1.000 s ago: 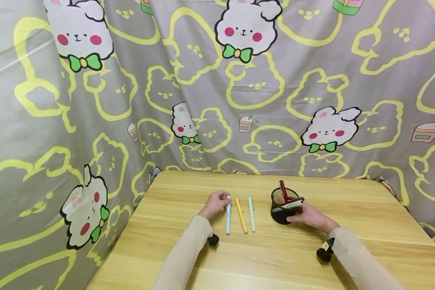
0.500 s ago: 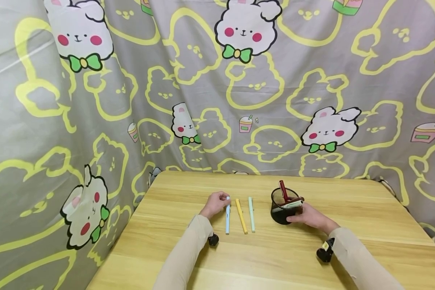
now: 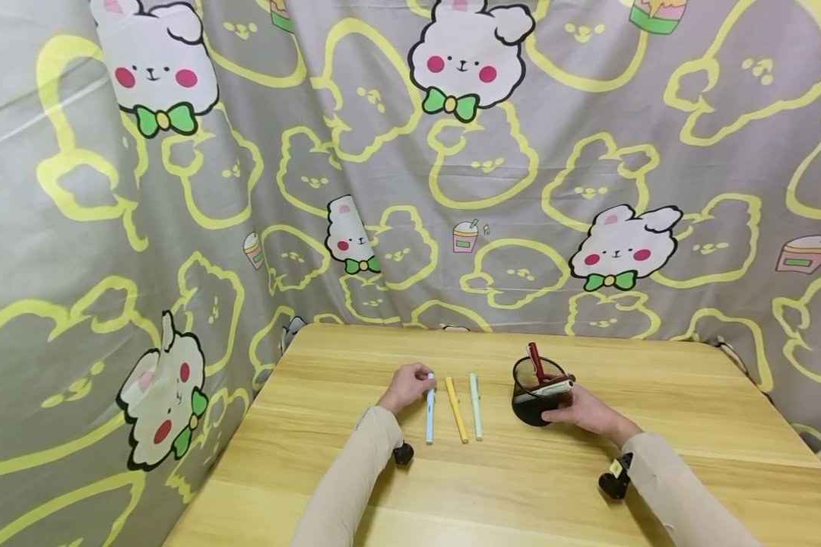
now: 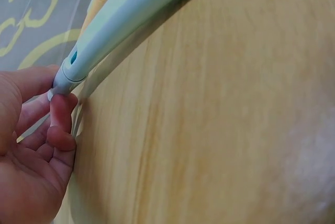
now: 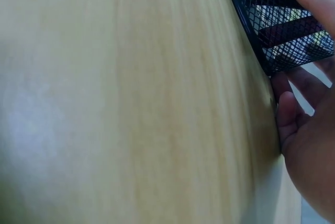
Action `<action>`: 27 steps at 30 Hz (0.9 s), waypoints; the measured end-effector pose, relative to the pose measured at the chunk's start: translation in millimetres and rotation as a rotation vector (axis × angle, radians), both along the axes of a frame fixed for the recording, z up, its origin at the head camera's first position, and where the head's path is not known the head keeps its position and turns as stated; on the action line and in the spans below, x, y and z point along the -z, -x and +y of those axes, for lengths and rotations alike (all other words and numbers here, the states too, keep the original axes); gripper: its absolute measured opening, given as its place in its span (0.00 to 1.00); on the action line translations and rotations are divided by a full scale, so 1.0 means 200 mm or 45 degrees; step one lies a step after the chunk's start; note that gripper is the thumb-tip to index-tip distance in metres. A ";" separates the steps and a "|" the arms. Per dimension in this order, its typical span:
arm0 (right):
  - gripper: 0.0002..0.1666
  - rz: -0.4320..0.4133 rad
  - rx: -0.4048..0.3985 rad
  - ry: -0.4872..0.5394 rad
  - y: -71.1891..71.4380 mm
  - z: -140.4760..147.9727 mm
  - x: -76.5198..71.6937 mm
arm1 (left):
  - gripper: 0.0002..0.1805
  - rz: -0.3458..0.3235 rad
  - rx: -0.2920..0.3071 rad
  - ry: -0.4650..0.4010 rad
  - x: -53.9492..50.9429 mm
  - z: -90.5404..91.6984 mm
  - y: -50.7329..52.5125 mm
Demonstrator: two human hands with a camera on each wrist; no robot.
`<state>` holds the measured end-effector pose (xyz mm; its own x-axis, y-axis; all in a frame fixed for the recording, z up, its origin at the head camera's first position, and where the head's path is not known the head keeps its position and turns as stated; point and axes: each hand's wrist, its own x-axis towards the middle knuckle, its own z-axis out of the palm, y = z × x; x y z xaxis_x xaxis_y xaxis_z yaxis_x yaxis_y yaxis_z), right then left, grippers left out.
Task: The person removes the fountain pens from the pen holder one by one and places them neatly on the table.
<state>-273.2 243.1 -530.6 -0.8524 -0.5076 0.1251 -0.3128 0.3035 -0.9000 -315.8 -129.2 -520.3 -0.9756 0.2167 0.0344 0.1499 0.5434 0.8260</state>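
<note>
Light blue, the slim pen (image 3: 429, 422) lies just below the centre of the head frame, pointing toward the bottom edge. Its far end is pinched between the thumb and fingers (image 4: 61, 111) of the left hand (image 3: 405, 386); in the left wrist frame it runs from the hand at left up to the top edge. Just right of it in the head frame lies a yellow pen (image 3: 458, 415), slightly slanted, then a mint green pen (image 3: 477, 414), the three apart from one another. Farther right stands a black mesh cup (image 3: 528, 409) with several pens in it, among them a dark red one (image 3: 535, 360) and a pale green one (image 3: 554, 389) leaning over the rim. The right hand (image 3: 584, 410) grips the cup's near right side, thumb along the mesh, the fingers partly hidden. Beige sleeves (image 3: 345, 479) enter from the bottom edge, with a small black device (image 3: 404, 454) at each wrist. Beneath is a wood-grain worktop (image 3: 482, 497); grey curtain (image 3: 390, 178) with yellow outlines and white animal figures fills the upper frame.
</note>
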 end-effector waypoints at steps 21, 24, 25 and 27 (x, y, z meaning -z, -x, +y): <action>0.35 -0.042 0.025 0.000 0.00 0.01 0.02 | 0.10 -0.034 0.002 0.085 -0.01 0.02 0.01; 0.36 -0.047 0.025 -0.006 0.00 0.02 0.02 | 0.09 -0.036 0.014 0.105 -0.02 0.02 0.02; 0.36 -0.049 0.025 -0.009 0.00 0.02 0.02 | 0.09 -0.038 0.018 0.110 -0.02 0.02 0.02; 0.36 -0.053 0.023 -0.012 0.01 0.02 0.02 | 0.08 -0.037 0.028 0.123 -0.02 0.01 0.02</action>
